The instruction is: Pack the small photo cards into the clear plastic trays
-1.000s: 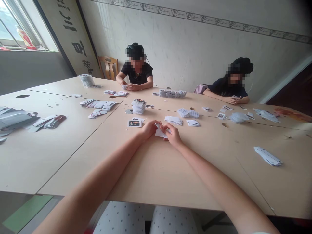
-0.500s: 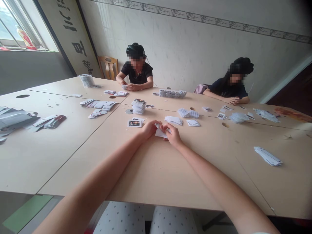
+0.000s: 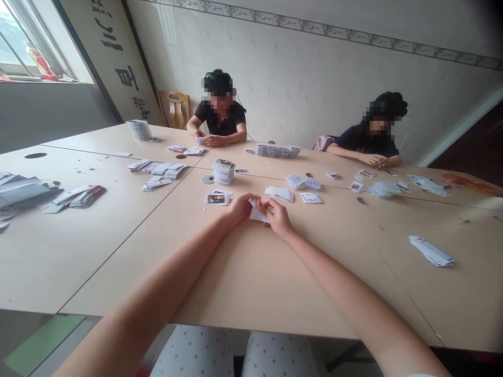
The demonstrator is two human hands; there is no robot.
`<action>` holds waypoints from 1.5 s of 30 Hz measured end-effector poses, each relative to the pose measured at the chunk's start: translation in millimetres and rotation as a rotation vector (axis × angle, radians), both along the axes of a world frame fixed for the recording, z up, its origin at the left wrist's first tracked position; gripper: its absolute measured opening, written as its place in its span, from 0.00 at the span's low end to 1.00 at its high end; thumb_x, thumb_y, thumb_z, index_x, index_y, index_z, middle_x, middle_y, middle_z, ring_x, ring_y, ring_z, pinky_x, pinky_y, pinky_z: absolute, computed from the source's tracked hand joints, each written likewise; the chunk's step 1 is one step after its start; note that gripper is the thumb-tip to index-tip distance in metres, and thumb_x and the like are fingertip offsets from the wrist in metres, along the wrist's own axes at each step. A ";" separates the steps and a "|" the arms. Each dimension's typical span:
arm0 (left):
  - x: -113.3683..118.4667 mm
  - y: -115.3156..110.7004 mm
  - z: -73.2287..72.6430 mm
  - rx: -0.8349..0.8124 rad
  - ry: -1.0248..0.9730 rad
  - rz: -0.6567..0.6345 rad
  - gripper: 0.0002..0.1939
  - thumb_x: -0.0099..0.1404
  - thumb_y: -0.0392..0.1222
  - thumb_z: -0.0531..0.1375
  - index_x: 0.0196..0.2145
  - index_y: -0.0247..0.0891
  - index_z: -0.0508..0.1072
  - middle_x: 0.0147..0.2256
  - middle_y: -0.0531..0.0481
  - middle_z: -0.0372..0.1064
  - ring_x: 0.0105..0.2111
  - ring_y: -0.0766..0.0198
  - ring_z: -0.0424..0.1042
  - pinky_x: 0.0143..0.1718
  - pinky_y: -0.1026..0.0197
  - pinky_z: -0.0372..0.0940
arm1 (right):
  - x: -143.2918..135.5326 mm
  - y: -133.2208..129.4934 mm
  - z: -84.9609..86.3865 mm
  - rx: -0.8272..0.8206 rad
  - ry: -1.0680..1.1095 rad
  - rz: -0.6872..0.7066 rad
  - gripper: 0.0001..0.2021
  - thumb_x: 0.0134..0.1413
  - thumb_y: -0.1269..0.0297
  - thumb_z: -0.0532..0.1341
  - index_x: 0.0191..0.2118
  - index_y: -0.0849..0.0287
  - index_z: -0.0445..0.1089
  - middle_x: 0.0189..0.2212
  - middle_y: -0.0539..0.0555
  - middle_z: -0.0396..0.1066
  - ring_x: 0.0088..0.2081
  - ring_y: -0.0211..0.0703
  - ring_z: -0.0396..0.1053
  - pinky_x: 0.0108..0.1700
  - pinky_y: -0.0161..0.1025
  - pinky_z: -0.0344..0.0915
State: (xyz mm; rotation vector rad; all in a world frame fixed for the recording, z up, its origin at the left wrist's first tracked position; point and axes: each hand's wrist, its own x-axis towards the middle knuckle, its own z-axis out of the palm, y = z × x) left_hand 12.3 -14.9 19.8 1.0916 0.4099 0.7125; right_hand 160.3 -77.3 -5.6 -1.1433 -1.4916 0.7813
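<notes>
While our left hand (image 3: 239, 209) and right hand (image 3: 279, 215) pinched a white slip (image 3: 257, 215) between them, a card stack (image 3: 223, 173) stood beyond on our counter (image 3: 251, 283).

Large dark Chinese characters (image 3: 129, 77) down pale wall panel (image 3: 113, 60), tilted, one apparently 百, others cut off or unclear, bottle (image 3: 42, 63) label unreadable, printed cards (image 3: 217, 199) too small to read.

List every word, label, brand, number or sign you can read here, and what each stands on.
"川": probably, on the tall panel.
"百": same panel, lower down.
Other panel characters: cut off or unclear.
Red-and-white bottle: label too blurred to read.
Printed cards and card stack: print too small.
White paper, held: no legible text.
</notes>
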 end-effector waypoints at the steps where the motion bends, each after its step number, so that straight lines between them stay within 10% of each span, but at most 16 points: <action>1: 0.1 0.4 -0.2 -0.010 -0.003 -0.002 0.12 0.55 0.42 0.54 0.19 0.35 0.68 0.24 0.48 0.65 0.26 0.61 0.67 0.31 0.57 0.64 | 0.1 0.1 -0.2 0.002 -0.002 -0.001 0.12 0.53 0.52 0.58 0.35 0.55 0.68 0.34 0.52 0.65 0.30 0.40 0.66 0.19 0.31 0.66; 45: -6.6 5.4 3.0 -0.213 -0.151 0.121 0.10 0.56 0.41 0.56 0.20 0.35 0.67 0.26 0.49 0.65 0.29 0.63 0.68 0.33 0.60 0.64 | 1.3 -1.6 1.2 -0.048 0.006 -0.048 0.10 0.53 0.54 0.58 0.32 0.55 0.63 0.36 0.51 0.67 0.21 0.35 0.66 0.16 0.32 0.63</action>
